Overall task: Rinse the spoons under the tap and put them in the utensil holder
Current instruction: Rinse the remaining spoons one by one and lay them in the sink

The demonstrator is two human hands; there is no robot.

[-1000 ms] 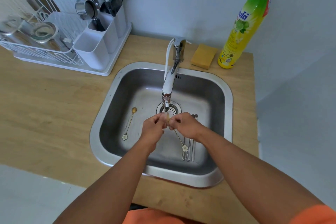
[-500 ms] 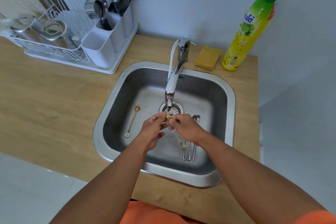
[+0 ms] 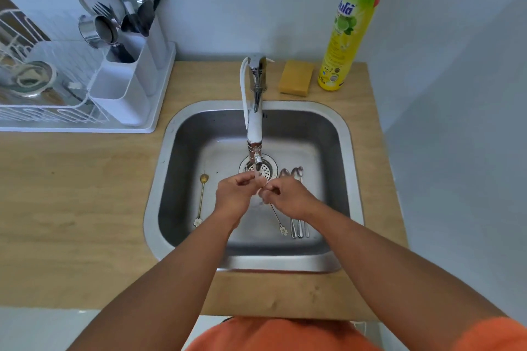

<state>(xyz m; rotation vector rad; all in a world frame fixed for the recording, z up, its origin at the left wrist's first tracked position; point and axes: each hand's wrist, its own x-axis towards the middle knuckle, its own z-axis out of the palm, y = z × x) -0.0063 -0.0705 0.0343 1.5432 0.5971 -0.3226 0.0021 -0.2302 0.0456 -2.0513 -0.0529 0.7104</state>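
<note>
Both hands meet under the tap (image 3: 254,122) over the steel sink (image 3: 336,128). My right hand (image 3: 288,198) grips a thin spoon with a flower end (image 3: 281,225); its handle hangs down and back from the fist. My left hand (image 3: 235,192) pinches the spoon's bowl end, which the fingers hide. A gold spoon (image 3: 201,199) lies at the sink's left. Several silver spoons (image 3: 298,208) lie at the right, partly under my right wrist. The white utensil holder (image 3: 125,88) stands at the back left with forks and spoons in it.
A white dish rack (image 3: 42,88) with metal bowls sits left of the holder on the wooden counter (image 3: 71,194). A yellow sponge (image 3: 295,81) and a tall yellow dish-soap bottle (image 3: 349,28) stand behind the sink at the right. The drain (image 3: 263,169) lies below the spout.
The view has shifted, so the sink sits more centred. My hands stay together under the spout on the same spoon, the fingers working slightly.
</note>
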